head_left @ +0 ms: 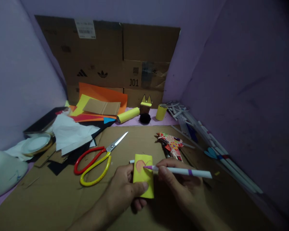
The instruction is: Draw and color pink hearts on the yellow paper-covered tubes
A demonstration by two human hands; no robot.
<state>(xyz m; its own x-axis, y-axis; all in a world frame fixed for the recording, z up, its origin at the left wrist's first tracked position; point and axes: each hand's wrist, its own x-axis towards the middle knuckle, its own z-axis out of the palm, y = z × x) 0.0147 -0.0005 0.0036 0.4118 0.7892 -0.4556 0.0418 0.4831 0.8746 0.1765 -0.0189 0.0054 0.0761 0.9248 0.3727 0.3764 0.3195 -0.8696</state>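
Here, one marker (178, 171), two hands (122, 187) (183, 189)

The left hand (127, 186) grips while the right hand (181, 185) pinches.

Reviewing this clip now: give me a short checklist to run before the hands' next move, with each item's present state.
1. Yellow piece steadied by the left hand: ok, thumb across its front.
2. Marker gripped by the right hand: ok.
3. Marker's purple tip uncapped and at the drawing: ok.
4. Drawing evenly coloured: not ok, orange on its left, yellow on its right.
5. Scissors apart from both hands: ok, lying left of them.
6. White end behind the yellow piece identified: cannot tell.
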